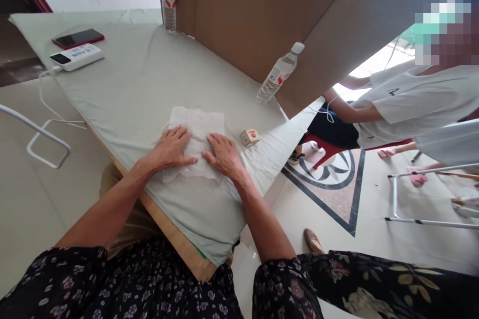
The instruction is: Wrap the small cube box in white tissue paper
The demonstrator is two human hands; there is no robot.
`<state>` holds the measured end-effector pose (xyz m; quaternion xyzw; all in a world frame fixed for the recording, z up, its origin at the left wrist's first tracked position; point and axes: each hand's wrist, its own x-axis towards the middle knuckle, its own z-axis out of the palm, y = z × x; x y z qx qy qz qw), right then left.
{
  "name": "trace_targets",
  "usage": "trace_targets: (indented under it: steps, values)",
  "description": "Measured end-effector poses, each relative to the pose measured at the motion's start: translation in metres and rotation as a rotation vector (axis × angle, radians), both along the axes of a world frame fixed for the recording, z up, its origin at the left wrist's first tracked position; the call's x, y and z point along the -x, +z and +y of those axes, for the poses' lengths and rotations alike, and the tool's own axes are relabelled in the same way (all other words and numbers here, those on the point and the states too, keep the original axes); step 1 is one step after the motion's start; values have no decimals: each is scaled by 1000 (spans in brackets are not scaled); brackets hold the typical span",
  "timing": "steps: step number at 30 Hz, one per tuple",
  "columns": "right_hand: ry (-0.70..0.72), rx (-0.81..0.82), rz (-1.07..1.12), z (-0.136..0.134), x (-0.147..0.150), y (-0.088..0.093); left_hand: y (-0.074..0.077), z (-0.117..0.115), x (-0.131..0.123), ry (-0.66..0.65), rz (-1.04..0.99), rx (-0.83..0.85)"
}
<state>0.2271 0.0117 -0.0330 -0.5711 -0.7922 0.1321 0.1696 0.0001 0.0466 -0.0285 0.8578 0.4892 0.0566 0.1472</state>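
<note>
A white, crinkled, square sheet (198, 122) lies flat on the cloth-covered table; I cannot tell whether it is paper or thin wrap. On its left part rests my left hand (172, 147), palm down with the fingers spread and the thumb pointing inward. My right hand (223, 153) lies palm down on its right part, fingers also apart. Clear, wrinkled film seems to show around the sheet's lower edges. Just right of my right hand sits a small printed cardboard box (249, 137), untouched.
A large cardboard panel (243, 15) stands behind, with a plastic bottle (169, 2) by its left edge and another bottle (279, 75) nearer. At left lie a phone (78, 38) and a white power bank (77, 57) with a cable. A person in white (407, 94) sits at right.
</note>
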Motion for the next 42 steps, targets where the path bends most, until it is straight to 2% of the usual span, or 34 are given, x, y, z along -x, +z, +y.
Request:
trace_targets:
  steps: [2, 6, 10, 12, 15, 18, 21, 25, 29, 32, 34, 37, 42]
  values:
    - [-52, 26, -57, -3, -6, -3, -3, 0, 3, 8, 37, 16]
    - [-153, -29, -88, -14, -21, -10, -6, -3, 5, 18, 19, 4]
    - [-207, -173, -38, -18, -26, -14, -6, -12, 4, 62, -123, -130]
    - [-325, -298, 23, -16, -32, -14, -9, -17, 4, 58, -209, -185]
    - [-568, -421, 107, -8, -46, -14, -15, -23, 5, 54, -262, -168]
    - [-741, -339, 143, 4, -62, -18, -21, -27, 5, 73, -248, -140]
    - [-787, -202, 195, 14, -76, -25, -23, -28, 4, 76, -234, -136]
    - [-698, -234, 415, 13, -76, -21, -20, -27, 3, 74, -228, -111]
    - [-330, -241, 599, 5, -43, -1, -17, -26, 2, 69, -223, -88]
    - [-72, -136, 581, 7, -12, 7, -17, -26, 1, 80, -219, -85]
    - [39, -50, 527, 12, 0, 4, -18, -27, 1, 83, -219, -95]
    - [99, 37, 452, 17, 6, -6, -18, -28, 0, 84, -213, -100]
    - [105, 85, 460, 17, 1, -13, -18, -28, -1, 86, -196, -92]
